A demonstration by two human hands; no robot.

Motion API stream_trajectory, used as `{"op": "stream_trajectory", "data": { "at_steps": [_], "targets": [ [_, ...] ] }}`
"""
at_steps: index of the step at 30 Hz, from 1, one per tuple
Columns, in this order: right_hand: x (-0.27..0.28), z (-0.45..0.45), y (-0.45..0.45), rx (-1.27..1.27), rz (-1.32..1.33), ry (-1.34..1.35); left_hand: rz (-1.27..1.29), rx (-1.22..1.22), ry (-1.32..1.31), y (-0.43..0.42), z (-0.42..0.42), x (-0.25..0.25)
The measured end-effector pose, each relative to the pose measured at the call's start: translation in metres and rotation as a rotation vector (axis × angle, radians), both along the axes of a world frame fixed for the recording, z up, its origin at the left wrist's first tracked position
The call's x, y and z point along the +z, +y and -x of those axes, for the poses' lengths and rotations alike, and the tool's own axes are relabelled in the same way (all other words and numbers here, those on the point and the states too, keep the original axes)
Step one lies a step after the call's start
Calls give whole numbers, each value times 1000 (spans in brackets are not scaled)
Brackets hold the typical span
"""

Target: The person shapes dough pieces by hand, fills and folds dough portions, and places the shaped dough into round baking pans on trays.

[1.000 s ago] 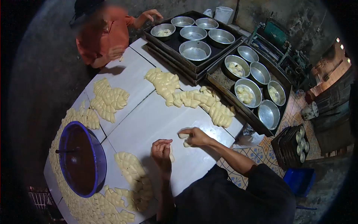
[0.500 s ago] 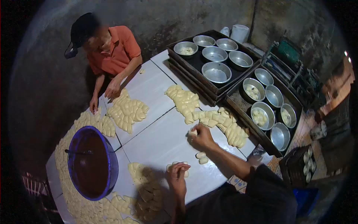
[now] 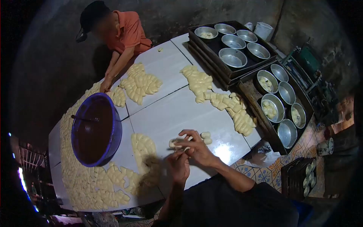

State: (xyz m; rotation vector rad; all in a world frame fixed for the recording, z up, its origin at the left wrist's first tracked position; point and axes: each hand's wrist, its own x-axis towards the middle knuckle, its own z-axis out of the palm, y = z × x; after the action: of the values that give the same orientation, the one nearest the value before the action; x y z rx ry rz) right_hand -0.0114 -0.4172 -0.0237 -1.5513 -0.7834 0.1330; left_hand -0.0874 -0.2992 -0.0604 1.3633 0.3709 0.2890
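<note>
My left hand (image 3: 179, 166) is closed over the white table, its fingertips pinching a small pale dough piece (image 3: 186, 149). Against it, my right hand (image 3: 200, 150) has its thumb and lower fingers on the same piece, with the upper fingers stretched out to the left. A dough piece (image 3: 173, 143) lies just beyond the fingers, partly hidden. Two small dough rolls (image 3: 206, 137) rest right of my hands. Farther right is a strip of cut dough (image 3: 227, 104), and a shadowed dough slab (image 3: 144, 151) lies to the left.
A blue basin (image 3: 118, 132) of brown filling stands at the left among many dough pieces. A co-worker in an orange shirt leans over the far left edge. Black trays (image 3: 211, 60) with round tins (image 3: 233, 57) occupy the back right; another tray (image 3: 261, 113) of tins overhangs the right edge.
My right hand has come back from the dough strip to meet my left hand, which has closed on a piece. The co-worker's arms reach down to the dough behind the basin. The view has shifted.
</note>
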Motion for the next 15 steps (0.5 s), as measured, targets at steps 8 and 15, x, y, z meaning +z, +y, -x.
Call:
{"op": "stream_trajectory", "data": {
  "at_steps": [8,15],
  "targets": [
    [-52,-9,47,525,-224,514,1177,-350,-334,71,-1,42],
    [-85,-14,59,449,-265,682,-428,546,231,344,-91,44]
  ]
}}
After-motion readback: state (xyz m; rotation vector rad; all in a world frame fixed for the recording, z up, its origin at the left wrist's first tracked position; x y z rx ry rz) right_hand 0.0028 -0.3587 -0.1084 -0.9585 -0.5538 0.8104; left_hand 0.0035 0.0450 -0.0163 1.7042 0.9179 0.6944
